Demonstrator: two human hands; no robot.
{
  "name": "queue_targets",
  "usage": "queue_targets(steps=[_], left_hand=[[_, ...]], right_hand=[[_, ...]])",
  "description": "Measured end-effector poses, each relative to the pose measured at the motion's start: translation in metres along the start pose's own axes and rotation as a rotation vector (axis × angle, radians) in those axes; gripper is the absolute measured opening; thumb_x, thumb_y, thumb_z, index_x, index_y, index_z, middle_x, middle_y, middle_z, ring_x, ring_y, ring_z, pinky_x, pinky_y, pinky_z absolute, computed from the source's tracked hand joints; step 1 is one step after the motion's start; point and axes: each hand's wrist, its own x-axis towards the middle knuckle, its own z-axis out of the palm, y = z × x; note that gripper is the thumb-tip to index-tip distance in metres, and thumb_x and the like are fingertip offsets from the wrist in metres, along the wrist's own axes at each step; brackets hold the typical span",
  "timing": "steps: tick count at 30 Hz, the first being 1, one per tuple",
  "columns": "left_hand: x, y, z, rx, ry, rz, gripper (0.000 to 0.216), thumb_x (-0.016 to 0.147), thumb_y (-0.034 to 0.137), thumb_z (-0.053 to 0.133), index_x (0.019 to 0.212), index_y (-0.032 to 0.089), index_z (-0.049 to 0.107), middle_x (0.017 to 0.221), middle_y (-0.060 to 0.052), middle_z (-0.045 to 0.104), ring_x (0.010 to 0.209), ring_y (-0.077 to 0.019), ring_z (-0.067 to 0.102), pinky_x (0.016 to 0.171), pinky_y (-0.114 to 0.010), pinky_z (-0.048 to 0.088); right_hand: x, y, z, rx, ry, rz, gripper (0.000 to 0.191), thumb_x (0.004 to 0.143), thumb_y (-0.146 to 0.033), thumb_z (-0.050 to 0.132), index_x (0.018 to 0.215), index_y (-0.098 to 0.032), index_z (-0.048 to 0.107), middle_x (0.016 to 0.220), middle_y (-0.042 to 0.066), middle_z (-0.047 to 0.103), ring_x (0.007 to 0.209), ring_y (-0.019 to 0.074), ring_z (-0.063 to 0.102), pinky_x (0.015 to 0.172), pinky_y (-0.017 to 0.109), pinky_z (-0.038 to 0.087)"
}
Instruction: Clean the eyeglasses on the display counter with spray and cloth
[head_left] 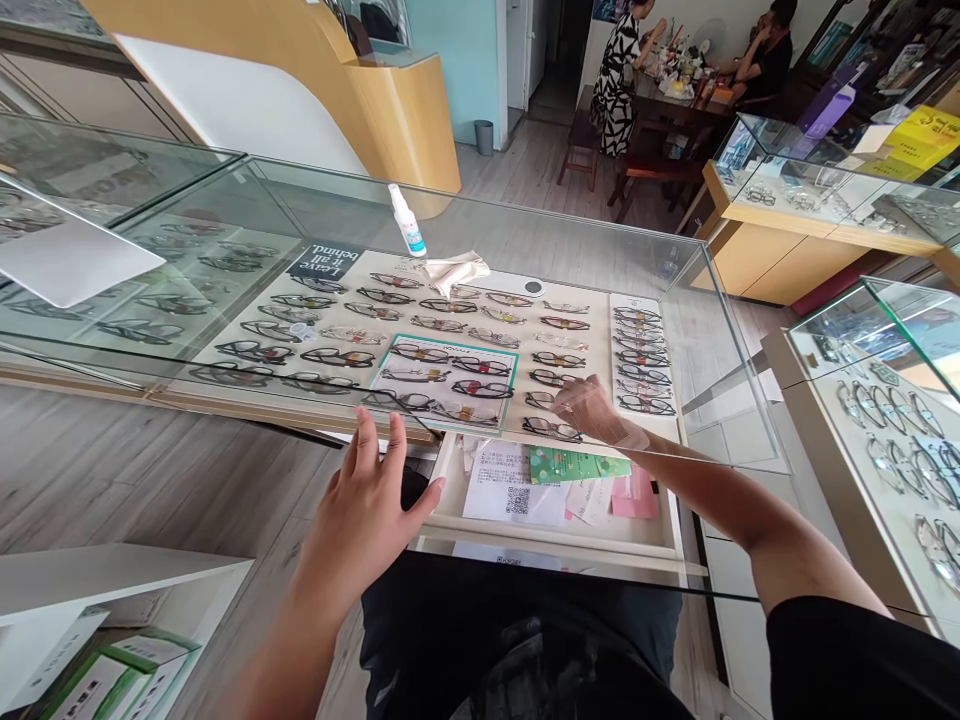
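Note:
My left hand (pixel 367 490) is open, its fingers spread, near the front edge of the glass display case (pixel 465 215). Just beyond its fingertips is a pair of dark-rimmed eyeglasses (pixel 401 400); whether they touch I cannot tell. Seen through the glass top, my right hand (pixel 592 408) reaches into the case above the white tray, by a column of eyeglasses (pixel 541 400). Its fingers are bent and partly hidden, so a hold on any frame cannot be made out. Several rows of eyeglasses lie around both hands.
On the glass top stand a white spray bottle (pixel 407 222) and a crumpled cloth (pixel 454 270). Below, an open drawer (pixel 450 465) holds papers and a green card (pixel 577 465). More display cases flank this one. Two people are at a cluttered table (pixel 652 100) behind.

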Motion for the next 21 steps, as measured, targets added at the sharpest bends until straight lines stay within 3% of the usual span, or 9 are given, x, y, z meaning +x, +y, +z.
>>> queue_targets(steps=[4, 9, 21], left_hand=[[0.0, -0.001, 0.002, 0.009, 0.011, 0.012, 0.094, 0.112, 0.063, 0.051, 0.183, 0.003, 0.032, 0.191, -0.039, 0.014, 0.17, -0.0587, 0.043, 0.109, -0.067, 0.065], [0.0, -0.002, 0.004, 0.015, 0.024, 0.005, 0.093, 0.112, 0.062, 0.05, 0.183, 0.005, 0.032, 0.192, -0.038, 0.015, 0.169, -0.0586, 0.044, 0.108, -0.066, 0.064], [0.001, -0.001, 0.001, 0.018, 0.001, -0.007, 0.092, 0.112, 0.062, 0.051, 0.182, 0.005, 0.034, 0.192, -0.037, 0.014, 0.169, -0.0575, 0.046, 0.11, -0.064, 0.064]], right_hand=[[0.018, 0.017, -0.006, 0.034, -0.054, 0.127, 0.034, 0.117, -0.035, 0.056, 0.118, -0.025, 0.089, 0.12, 0.012, 0.086, 0.108, 0.027, 0.071, 0.098, 0.042, 0.035], [0.035, 0.026, -0.003, 0.055, -0.085, 0.207, 0.035, 0.118, -0.031, 0.055, 0.125, -0.022, 0.089, 0.126, 0.014, 0.085, 0.113, 0.0279, 0.071, 0.1, 0.042, 0.036], [0.047, 0.026, 0.004, 0.066, -0.098, 0.224, 0.031, 0.114, -0.023, 0.06, 0.115, -0.024, 0.09, 0.121, 0.012, 0.085, 0.114, 0.0296, 0.072, 0.104, 0.042, 0.039]])
